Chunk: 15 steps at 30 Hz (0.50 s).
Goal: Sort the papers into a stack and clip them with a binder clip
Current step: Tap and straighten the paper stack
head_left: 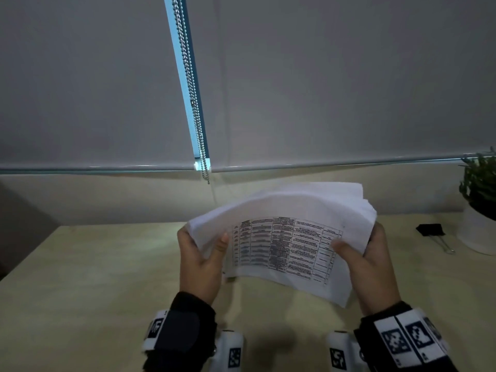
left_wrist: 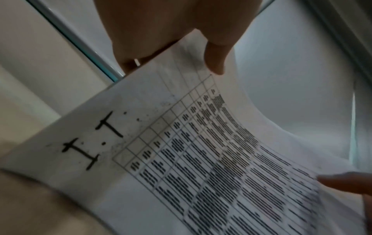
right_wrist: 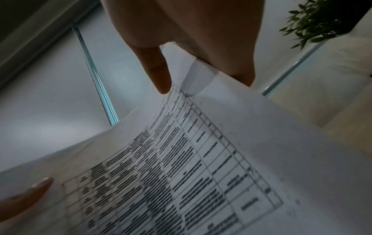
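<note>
Papers (head_left: 281, 245) light, limp, bowed, edges uneven; pinched at side edges by left hand (head_left: 200, 260) and right hand (head_left: 369, 260). Binder clip (head_left: 430, 230) untouched on table (head_left: 94, 277).

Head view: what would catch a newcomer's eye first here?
The papers, a bowed bundle with a printed table on the top sheet, held above the desk between the left hand and right hand. Next, the black binder clip lying unused on the desk at far right, beside a potted plant.
</note>
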Each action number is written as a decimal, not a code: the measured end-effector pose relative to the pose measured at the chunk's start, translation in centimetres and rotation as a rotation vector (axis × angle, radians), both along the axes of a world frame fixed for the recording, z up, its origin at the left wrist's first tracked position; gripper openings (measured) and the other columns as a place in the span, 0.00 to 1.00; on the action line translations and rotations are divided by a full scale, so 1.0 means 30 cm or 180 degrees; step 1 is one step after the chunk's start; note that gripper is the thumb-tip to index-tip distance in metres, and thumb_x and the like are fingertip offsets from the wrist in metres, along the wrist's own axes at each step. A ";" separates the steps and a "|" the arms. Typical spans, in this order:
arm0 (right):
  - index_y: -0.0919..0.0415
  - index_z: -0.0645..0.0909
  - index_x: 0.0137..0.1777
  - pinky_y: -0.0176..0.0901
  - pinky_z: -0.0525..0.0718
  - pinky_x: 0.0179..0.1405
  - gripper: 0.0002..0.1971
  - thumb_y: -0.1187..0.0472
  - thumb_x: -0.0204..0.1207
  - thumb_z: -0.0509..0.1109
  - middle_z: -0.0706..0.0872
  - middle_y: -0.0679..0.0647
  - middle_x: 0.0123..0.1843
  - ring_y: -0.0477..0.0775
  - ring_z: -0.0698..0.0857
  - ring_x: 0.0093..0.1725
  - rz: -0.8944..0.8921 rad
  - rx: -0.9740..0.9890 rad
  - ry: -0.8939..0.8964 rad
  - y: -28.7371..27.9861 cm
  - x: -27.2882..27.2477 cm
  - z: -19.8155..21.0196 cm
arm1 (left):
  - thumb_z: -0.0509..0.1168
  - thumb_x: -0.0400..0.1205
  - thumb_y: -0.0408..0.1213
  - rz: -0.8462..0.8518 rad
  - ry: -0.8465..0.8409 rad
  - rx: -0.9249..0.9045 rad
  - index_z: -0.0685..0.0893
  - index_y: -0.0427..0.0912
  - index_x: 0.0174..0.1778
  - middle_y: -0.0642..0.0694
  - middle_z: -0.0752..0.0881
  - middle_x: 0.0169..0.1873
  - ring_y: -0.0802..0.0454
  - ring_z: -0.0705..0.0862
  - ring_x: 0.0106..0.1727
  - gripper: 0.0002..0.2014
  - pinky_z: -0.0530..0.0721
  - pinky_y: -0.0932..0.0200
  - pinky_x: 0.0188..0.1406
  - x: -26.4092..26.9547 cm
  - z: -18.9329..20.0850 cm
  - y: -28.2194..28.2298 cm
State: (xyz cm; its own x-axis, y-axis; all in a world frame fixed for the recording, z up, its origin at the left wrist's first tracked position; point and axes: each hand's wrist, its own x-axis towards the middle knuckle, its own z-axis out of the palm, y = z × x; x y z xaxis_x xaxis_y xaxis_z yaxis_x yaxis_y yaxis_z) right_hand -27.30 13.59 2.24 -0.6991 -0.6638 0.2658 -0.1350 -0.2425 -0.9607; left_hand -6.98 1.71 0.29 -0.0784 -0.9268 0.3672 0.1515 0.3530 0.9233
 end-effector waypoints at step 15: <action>0.59 0.73 0.65 0.39 0.86 0.48 0.20 0.75 0.75 0.66 0.85 0.49 0.56 0.49 0.86 0.56 0.0113 0.0310 -0.0302 -0.007 -0.031 0.035 | 0.70 0.78 0.37 -0.0508 -0.0150 -0.0095 0.79 0.52 0.56 0.62 0.90 0.47 0.65 0.88 0.49 0.13 0.83 0.73 0.43 0.050 -0.017 -0.070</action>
